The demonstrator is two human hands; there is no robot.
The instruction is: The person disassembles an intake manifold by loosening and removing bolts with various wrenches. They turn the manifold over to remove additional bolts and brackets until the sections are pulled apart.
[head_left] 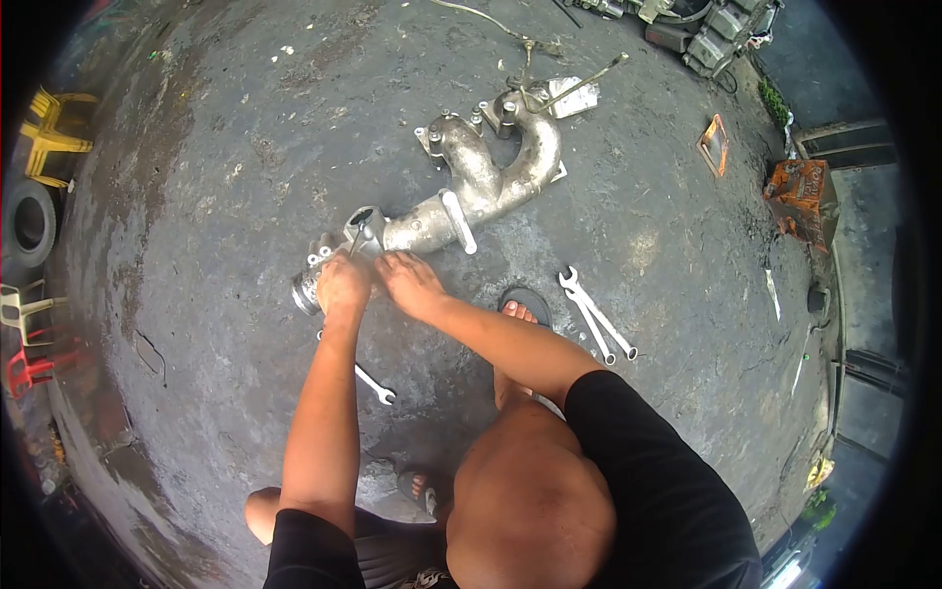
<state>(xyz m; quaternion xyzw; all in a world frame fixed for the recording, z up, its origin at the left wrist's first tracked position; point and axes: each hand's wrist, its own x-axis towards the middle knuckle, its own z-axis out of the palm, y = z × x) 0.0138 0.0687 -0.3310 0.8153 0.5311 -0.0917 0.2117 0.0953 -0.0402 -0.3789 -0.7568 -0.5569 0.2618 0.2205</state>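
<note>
A silvery metal manifold (422, 228) with curved branch pipes lies across the dark floor. Near its left end my left hand (343, 285) is closed, its fingertips at the square-mouthed fitting (364, 222); what they grip is hidden. Close beside it, my right hand (410, 287) has bent fingers pressed together against the lower side of the manifold. A spanner (457, 222) rests across the pipe. Two more spanners (592, 319) lie on the floor to the right, and another spanner (375, 384) shows beside my left forearm.
Thin metal tubing (579, 83) and a pale packet (574, 96) are by the manifold's far end. An engine assembly (711, 39) sits at the upper right, above an orange-black box (803, 201). A tyre (29, 224) and a yellow stool (54, 137) stand at the left edge.
</note>
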